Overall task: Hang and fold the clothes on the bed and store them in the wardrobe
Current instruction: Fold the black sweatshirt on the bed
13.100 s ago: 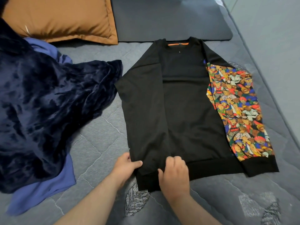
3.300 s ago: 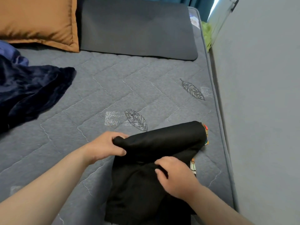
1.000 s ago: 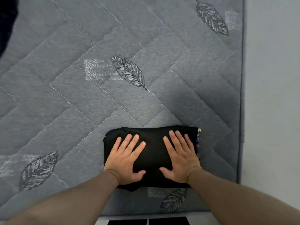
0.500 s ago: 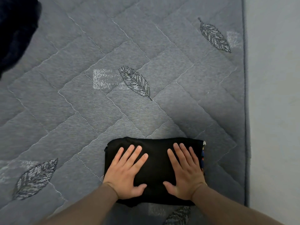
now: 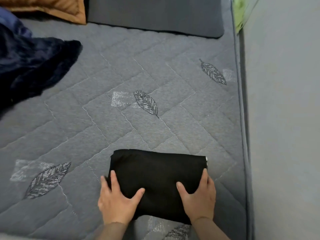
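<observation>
the folded black garment (image 5: pixel 155 181) lies on the grey quilted mattress (image 5: pixel 155 84), held between your two hands. your left hand (image 5: pixel 117 203) clasps its left end, thumb laid on top and the fingers (image 5: pixel 113 179) wrapped over the side. your right hand (image 5: pixel 199 201) does the same at the right end, thumb on top and fingers down the edge. a sliver of pale print (image 5: pixel 206 159) peeps out just beyond those fingertips. the frame is smeared here, so you cannot tell whether your fingertips are properly under the bundle.

that looks like the main risk. if you lift with only the top layers pinched, the lower folds will likely sag out from under your thumbs and the bundle will open as you carry it. the middle, between your thumbs, has no support, so it could droop and crease. squeezing the ends inward would buckle the fold instead.

well beyond your left fingers lies a dark blue plush garment (image 5: pixel 34 66), not yet folded. far ahead of both hands are an orange pillow (image 5: pixel 60 7) and a dark grey pillow (image 5: pixel 155 14). the wall (image 5: pixel 285 118) stands off to the side of your right knuckles, so a swing that way could brush the bundle and tug the printed edge loose.
</observation>
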Action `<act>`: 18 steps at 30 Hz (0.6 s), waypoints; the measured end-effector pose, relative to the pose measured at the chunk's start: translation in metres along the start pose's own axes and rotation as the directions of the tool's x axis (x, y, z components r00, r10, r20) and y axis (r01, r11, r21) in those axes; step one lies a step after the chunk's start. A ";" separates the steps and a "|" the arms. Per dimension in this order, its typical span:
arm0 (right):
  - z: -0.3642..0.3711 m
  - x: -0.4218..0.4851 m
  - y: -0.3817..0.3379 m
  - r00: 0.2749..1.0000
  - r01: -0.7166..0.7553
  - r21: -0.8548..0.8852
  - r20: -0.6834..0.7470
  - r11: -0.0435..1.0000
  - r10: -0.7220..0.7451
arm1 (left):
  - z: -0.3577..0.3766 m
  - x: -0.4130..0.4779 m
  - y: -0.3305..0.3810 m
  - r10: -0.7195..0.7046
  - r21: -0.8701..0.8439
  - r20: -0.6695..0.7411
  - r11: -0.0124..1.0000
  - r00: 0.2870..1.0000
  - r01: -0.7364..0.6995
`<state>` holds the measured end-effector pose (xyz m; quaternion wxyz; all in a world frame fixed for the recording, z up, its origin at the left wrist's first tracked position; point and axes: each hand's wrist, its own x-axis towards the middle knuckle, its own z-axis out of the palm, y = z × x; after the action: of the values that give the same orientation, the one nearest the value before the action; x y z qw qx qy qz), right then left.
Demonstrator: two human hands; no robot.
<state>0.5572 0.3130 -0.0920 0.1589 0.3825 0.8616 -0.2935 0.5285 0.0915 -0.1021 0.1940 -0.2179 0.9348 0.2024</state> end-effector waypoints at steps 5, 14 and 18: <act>-0.045 0.012 -0.010 0.940 -0.323 0.502 0.272 0.802 0.208 | -0.042 0.017 0.009 -0.271 -0.502 0.269 0.779 0.924 0.375; -0.171 -0.050 -0.109 0.754 -0.351 0.610 0.634 0.710 -0.172 | -0.221 -0.030 0.023 -0.056 -0.816 0.422 0.410 0.905 0.407; -0.241 -0.111 -0.179 0.634 -0.274 0.683 0.657 0.677 -0.407 | -0.326 -0.088 0.010 0.024 -0.920 0.360 0.174 0.933 0.350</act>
<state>0.4835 0.3061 0.2195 0.3306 0.2135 0.5291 -0.7518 0.5073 -0.0222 0.2157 0.1678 -0.3582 0.5221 0.7556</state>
